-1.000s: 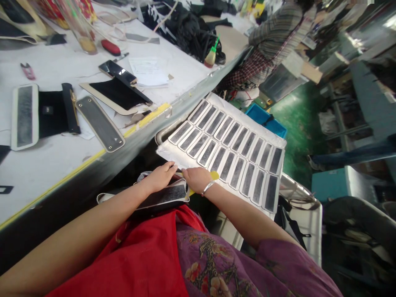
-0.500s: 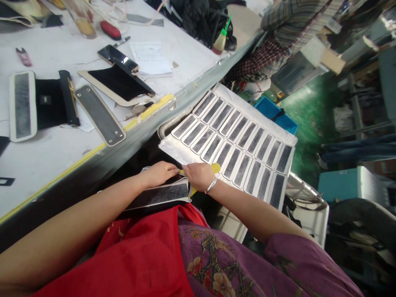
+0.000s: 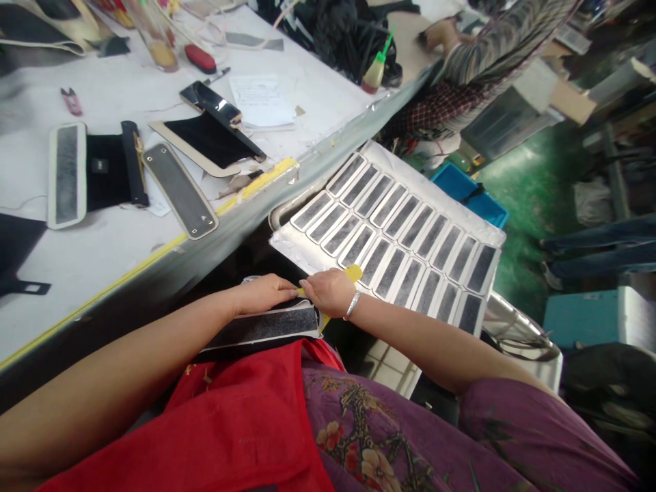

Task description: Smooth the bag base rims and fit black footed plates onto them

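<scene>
The counter (image 3: 318, 89) spans the left. A strip (image 3: 180, 191) lies at its near edge, a phone (image 3: 215, 102) beyond it, papers (image 3: 262, 99) right of the phone, a bottle (image 3: 375, 72) farther right. A board (image 3: 292, 239) bearing two rows of panels (image 3: 402, 215) lies right of the counter, a bin (image 3: 469, 193) beyond it. Nearer, a workpiece (image 3: 266, 326) sits partly beneath the left hand (image 3: 266, 294), the right hand (image 3: 331, 292) at its right end.
</scene>
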### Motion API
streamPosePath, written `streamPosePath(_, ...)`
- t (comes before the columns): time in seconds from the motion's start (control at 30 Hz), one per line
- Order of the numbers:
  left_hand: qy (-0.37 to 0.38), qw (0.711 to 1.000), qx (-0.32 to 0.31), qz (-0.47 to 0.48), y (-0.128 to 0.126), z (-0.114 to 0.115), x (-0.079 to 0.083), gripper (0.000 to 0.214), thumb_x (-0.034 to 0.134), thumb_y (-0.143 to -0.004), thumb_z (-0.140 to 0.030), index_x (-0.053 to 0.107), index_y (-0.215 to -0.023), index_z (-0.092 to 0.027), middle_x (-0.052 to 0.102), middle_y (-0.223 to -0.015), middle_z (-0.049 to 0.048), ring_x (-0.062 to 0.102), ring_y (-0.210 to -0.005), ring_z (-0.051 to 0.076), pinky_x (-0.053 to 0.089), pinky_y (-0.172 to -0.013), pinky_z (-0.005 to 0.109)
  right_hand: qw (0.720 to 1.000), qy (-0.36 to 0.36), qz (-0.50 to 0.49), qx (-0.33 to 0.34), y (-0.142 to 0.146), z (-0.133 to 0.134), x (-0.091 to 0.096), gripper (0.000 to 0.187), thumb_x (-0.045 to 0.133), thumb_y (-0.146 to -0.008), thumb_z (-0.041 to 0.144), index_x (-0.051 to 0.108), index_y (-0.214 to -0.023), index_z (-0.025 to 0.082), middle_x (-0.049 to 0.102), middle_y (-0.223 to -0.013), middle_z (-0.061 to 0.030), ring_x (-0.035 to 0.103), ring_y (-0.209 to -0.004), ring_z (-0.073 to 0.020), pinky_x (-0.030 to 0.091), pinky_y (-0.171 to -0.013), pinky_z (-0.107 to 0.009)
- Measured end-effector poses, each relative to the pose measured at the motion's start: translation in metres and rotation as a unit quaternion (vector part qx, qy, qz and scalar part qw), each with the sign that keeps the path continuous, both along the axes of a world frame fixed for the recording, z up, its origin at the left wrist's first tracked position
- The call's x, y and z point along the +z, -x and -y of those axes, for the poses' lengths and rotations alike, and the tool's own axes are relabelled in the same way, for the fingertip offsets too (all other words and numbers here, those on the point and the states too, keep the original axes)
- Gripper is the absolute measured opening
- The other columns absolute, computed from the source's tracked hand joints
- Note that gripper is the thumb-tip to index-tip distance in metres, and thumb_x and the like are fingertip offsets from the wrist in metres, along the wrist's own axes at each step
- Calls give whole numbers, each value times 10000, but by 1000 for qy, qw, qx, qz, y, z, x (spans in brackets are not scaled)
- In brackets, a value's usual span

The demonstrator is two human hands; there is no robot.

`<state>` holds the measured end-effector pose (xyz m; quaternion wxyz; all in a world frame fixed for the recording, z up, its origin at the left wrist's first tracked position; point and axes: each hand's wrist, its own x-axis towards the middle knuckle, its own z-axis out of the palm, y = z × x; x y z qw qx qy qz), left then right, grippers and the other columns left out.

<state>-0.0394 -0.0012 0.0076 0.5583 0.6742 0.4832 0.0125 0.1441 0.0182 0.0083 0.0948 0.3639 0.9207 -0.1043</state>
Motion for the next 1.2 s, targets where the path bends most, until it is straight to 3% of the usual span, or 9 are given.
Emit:
streamPosePath(0.2,-35,997,-67,-17,10,6,-8,506,314,-869,-529,665,-953,-174,694,-878,34,612,-806,188,422,-742,248,998,6,5,66,8,-4,3,489,217,-965,359,632,-796,163,688,-813,-61,620,-744,-184,280,-611,-308)
streamPosePath(0.37,-72,991,-103,-52,17,13,-3,468,296,-898,-460,590,-1123,-173,619,-1170,85,575,-1015,208,394,-889,281,992,13,23,122,22,-6,6,481,223,-962,369,634,-826,159,682,-819,-70,626,-749,-195,283,-616,-312)
streamPosePath(0.67,-57,993,-66,-76,42,24,4,507,317,-878,-477,498,-1248,-182,613,-1196,103,597,-1028,232,418,-886,309,979,16,17,200,58,-11,6,506,187,-962,367,638,-854,167,682,-833,-87,614,-745,-202,311,-651,-321)
streamPosePath(0.87,-86,991,-33,-97,66,40,15,581,355,-845,-504,467,-1295,-154,550,-1284,125,560,-1112,258,404,-944,345,969,19,27,245,88,-7,9,471,207,-961,393,636,-945,200,686,-902,-71,623,-808,-206,331,-705,-333)
streamPosePath(1.0,-103,987,-20,-124,82,52,33,663,370,-822,-576,428,-1339,-165,474,-1362,103,488,-1206,265,373,-1000,341,973,51,68,214,85,-19,30,506,214,-957,451,650,-963,195,682,-970,-69,609,-874,-176,352,-736,-292)
streamPosePath(1.1,-127,981,-16,-148,81,61,41,720,372,-815,-599,365,-1378,-149,415,-1404,107,441,-1249,265,331,-1040,355,993,21,53,99,62,-32,51,543,174,-963,450,655,-960,198,674,-1013,-57,598,-904,-158,367,-731,-258)
streamPosePath(1.2,-186,971,-38,-143,60,67,39,751,441,-791,-577,340,-1386,-129,409,-1407,130,425,-1260,261,320,-1047,361,998,-28,51,12,30,-32,63,545,164,-969,425,652,-947,183,675,-998,-67,604,-903,-171,382,-736,-265)
